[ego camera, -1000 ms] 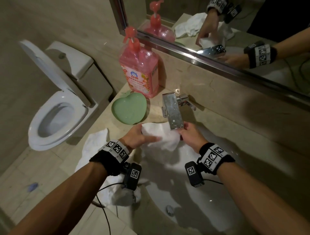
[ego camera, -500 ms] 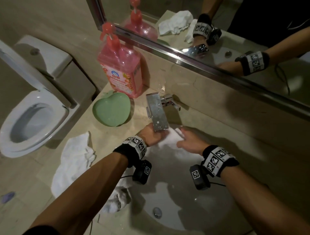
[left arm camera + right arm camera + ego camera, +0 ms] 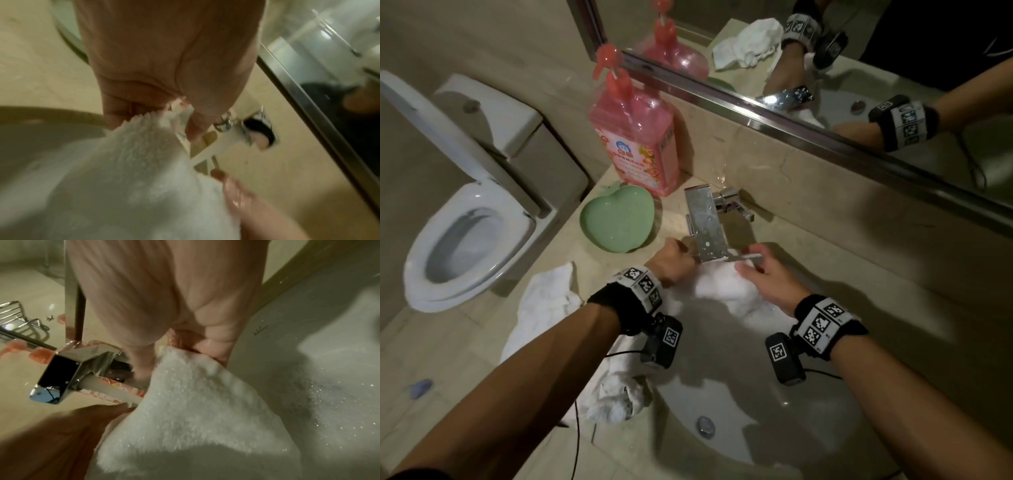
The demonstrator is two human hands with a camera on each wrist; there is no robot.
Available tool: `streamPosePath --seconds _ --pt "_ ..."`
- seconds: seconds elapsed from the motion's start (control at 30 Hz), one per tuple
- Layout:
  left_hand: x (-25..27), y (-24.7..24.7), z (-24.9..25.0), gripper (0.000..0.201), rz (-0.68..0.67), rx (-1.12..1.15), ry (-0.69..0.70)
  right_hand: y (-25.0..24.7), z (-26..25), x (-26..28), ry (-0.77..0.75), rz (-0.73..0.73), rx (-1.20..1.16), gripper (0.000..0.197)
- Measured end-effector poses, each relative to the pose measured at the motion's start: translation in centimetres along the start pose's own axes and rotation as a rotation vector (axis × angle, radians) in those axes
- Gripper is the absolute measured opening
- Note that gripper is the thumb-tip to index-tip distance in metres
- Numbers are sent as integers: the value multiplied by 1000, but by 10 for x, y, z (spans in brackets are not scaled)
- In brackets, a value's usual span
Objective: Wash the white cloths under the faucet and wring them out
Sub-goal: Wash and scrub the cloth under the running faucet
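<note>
Chrome faucet (image 3: 707,228) above cloth (image 3: 722,287); soap bottle (image 3: 637,144) behind

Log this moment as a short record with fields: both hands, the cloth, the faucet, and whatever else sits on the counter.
left hand: grips the edge of the cloth
right hand: grips the opposite edge
cloth: white, spread between the hands under the faucet, over the sink
faucet: chrome, square spout
spare cloths: crumpled on the counter, left of the sink
soap bottle: pink, upright by the mirror
dish: green, heart-shaped, in front of the bottle
</note>
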State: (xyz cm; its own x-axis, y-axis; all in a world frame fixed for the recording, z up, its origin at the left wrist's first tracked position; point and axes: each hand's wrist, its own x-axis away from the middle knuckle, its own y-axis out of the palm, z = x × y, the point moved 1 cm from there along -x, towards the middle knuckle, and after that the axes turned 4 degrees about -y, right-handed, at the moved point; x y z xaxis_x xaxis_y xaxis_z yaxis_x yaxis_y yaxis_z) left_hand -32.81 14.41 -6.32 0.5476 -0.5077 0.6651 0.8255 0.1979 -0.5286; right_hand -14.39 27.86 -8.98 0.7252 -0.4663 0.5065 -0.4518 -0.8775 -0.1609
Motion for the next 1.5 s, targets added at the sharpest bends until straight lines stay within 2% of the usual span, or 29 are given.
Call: streamPosePath --seconds 0.07,0.1,0.17,0.23,0.3,0.37,0.43,0.53,0.57,0.63,0.73,0.8,0.87,0.93,1.0,1.07,1.13,1.17,1.2,1.27,1.3,1.4,1.5 --pt "7 -9 -6 52 -67 102 -10 0 -4 3 17 -125 32 49" --pt "11 -13 -8 62 -115 52 30 0 -5 4 26 -178 91 49" --pt "17 -14 -11 72 -203 -61 129 0 -9 5 19 -211 240 37" --pt "22 -7 -12 65 -195 -168 195 0 -13 6 -17 -141 279 26" --pt "25 0 -9 49 -99 -362 275 -3 -15 6 -19 -84 129 25" --pt "24 5 -9 41 -58 -420 308 -7 -16 9 -12 -72 -6 28" --pt "19 8 -8 37 -67 -301 297 -11 -14 11 -8 -53 -46 32" --pt "13 18 -2 39 -147 90 329 -19 -4 12 15 -44 -42 43" --pt "10 22 1 39 -130 152 329 -22 -1 13 39 -62 -10 49" --pt "1 31 8 37 -32 144 303 -26 7 13 89 -92 123 56" --pt "-9 38 19 42 91 16 198 -30 17 11 82 24 271 41" --pt "-9 35 20 39 202 -152 173 -31 23 10 57 98 187 38" --pt "-8 30 17 32 239 -248 191 -31 24 9 35 153 76 39" --pt "-6 23 12 24 217 -258 188 -28 21 7 10 207 6 38" --pt "-3 16 4 21 171 -104 135 -22 16 4 -27 230 -19 33" --pt "-1 10 -5 16 100 167 67 -16 10 1 -55 155 -17 29" --pt "7 3 -13 14 -7 315 75 -10 4 -1 -54 33 55 35" --pt "11 -1 -17 15 -50 278 92 -6 1 -1 -60 4 131 41" --pt "12 -5 -23 28 -69 169 116 -1 -2 -2 -79 5 222 48" --pt "17 -9 -31 47 -19 -117 159 11 -10 -3 -134 60 371 54" --pt "20 -10 -34 47 17 -208 177 16 -13 -2 -157 92 416 51" --pt "28 -8 -37 27 85 -382 252 24 -20 -1 -214 129 461 34" --pt "31 -9 -36 24 134 -403 284 23 -26 4 -247 133 511 15"
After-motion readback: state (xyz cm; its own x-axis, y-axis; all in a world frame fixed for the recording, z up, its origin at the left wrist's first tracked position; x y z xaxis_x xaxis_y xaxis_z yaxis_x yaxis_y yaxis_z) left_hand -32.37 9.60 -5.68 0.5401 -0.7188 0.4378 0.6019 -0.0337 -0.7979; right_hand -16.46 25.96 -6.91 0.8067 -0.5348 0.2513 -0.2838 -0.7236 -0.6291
